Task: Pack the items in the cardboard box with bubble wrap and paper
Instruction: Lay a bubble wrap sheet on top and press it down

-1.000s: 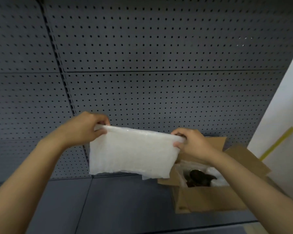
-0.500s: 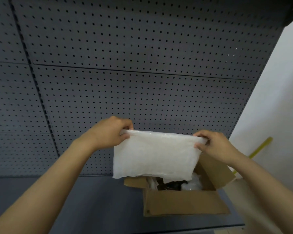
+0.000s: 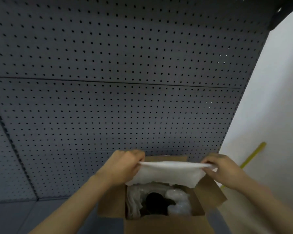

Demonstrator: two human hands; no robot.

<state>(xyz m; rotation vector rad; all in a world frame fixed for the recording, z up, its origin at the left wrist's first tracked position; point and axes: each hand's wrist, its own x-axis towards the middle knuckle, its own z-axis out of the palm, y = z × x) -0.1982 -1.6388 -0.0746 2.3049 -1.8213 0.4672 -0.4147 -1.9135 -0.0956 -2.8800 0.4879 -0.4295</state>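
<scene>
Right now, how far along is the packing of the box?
Partly done: the cardboard box stands open, with a dark item inside, crumpled paper on its left and bubble wrap on its right. In hand: the left hand and right hand hold a white foam sheet stretched above the opening. Left: lay the sheet over the contents and fold the flaps, which stand open.

You are standing at shop-style shelving: a dark grey perforated back panel [image 3: 125, 68] is rising behind a matching shelf [image 3: 15, 215].
</scene>
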